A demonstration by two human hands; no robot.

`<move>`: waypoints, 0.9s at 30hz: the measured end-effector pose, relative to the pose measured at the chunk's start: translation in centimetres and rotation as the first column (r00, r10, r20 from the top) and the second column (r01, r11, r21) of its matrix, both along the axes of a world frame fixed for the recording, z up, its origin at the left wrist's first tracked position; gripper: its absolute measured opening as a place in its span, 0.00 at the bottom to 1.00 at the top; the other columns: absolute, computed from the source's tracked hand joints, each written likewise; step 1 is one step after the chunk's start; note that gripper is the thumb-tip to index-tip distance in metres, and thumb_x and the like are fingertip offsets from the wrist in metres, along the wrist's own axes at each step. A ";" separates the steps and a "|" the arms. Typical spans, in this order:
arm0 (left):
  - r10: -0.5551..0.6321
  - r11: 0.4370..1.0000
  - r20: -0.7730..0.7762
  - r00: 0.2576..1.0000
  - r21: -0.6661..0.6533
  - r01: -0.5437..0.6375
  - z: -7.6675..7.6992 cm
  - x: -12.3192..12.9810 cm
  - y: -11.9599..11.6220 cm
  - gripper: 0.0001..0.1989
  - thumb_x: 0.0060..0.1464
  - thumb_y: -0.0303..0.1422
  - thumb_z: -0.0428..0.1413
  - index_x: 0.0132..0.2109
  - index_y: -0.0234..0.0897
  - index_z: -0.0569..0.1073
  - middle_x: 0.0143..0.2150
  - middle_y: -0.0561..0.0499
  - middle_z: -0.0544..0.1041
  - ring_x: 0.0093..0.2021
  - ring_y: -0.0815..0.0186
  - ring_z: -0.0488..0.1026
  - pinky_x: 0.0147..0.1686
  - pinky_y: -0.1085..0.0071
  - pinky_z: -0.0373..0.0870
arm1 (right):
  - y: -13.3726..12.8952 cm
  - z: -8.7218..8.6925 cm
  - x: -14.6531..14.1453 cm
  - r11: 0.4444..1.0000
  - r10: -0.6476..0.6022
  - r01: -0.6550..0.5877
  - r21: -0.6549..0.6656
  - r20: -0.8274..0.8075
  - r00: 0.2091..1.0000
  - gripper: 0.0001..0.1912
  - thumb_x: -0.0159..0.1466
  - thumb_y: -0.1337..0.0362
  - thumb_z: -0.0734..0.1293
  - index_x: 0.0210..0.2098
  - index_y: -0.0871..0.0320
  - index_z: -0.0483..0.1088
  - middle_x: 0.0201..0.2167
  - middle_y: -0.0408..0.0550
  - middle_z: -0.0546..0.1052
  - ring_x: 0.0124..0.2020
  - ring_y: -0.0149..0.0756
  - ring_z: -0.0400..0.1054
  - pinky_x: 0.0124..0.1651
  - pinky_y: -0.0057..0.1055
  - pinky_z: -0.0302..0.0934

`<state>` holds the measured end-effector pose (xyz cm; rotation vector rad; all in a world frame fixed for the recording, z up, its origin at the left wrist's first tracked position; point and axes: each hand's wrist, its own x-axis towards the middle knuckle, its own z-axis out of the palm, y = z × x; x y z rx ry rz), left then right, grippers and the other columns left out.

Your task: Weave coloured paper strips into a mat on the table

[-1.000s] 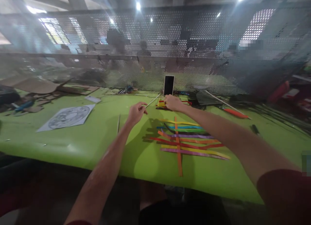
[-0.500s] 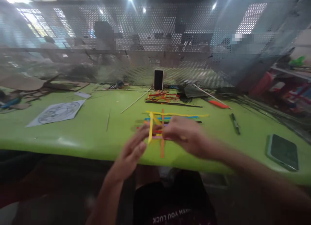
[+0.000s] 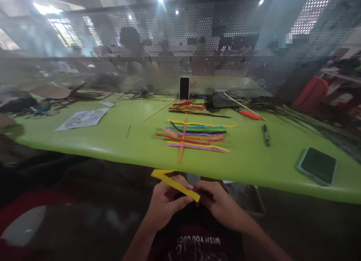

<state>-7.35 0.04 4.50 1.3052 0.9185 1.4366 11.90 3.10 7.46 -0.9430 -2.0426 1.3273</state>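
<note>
A folded yellow strip (image 3: 176, 184) is held in front of my body, just off the table's near edge. My left hand (image 3: 169, 202) pinches it between thumb and fingers, with the sharp fold pointing to the left. My right hand (image 3: 217, 199) is closed at the strip's near end, its curled fingertips meeting those of my left hand; their exact grip is partly hidden. Beyond both hands, a woven set of coloured strips (image 3: 197, 134) lies flat on the table. An orange strip (image 3: 180, 154) crosses these strips toward me.
On the green table (image 3: 135, 148) lie a printed sheet (image 3: 81, 119), a thin stick (image 3: 129, 128), a pen (image 3: 266, 135), a phone (image 3: 318, 165) and an orange-handled tool (image 3: 251, 115). Another phone (image 3: 184, 88) stands upright at the back, behind tangled strips (image 3: 188, 105). A perforated screen (image 3: 163, 77) rises behind.
Both hands have drawn back from the woven strips to over my lap, bringing the folded yellow strip along. The woven strips now lie uncovered on the table. The camera view has shifted slightly.
</note>
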 end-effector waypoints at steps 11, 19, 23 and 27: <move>0.047 0.992 -0.316 0.948 0.126 -0.008 0.3 1.6 -2.8 0.02 0.63 0.33 0.60 0.39 0.46 0.74 0.36 0.50 0.76 0.38 0.60 0.76 0.38 0.64 0.73 | -2.6 -2.9 1.1 0.937 0.029 -0.169 -0.307 -0.412 0.911 0.23 0.68 0.44 0.66 0.32 0.58 0.73 0.29 0.44 0.71 0.32 0.33 0.65 0.39 0.31 0.61; -0.033 0.998 -0.382 0.924 0.034 0.050 -0.5 0.9 -2.7 0.06 0.65 0.35 0.55 0.47 0.48 0.76 0.38 0.49 0.76 0.38 0.59 0.76 0.38 0.64 0.74 | -3.0 -3.9 1.0 0.934 -0.001 -0.121 -0.336 -0.342 0.940 0.19 0.68 0.47 0.67 0.33 0.57 0.72 0.21 0.37 0.64 0.22 0.28 0.54 0.28 0.27 0.50; -0.004 1.000 -0.412 0.911 -0.002 0.004 -1.1 1.3 -1.6 0.08 0.63 0.32 0.55 0.47 0.45 0.76 0.40 0.48 0.78 0.39 0.59 0.77 0.40 0.64 0.75 | -2.6 -3.2 1.1 0.998 -0.035 0.030 -0.051 -0.101 0.994 0.16 0.70 0.56 0.62 0.29 0.57 0.70 0.25 0.41 0.68 0.28 0.31 0.57 0.32 0.29 0.53; 0.057 0.993 -0.501 0.863 0.116 0.002 -0.3 1.5 -0.9 0.04 0.60 0.31 0.57 0.39 0.44 0.77 0.36 0.50 0.79 0.37 0.60 0.77 0.39 0.65 0.74 | -2.1 -2.7 1.4 0.982 -0.096 0.085 0.166 0.059 0.994 0.12 0.69 0.63 0.61 0.31 0.57 0.71 0.26 0.42 0.71 0.27 0.31 0.60 0.32 0.30 0.54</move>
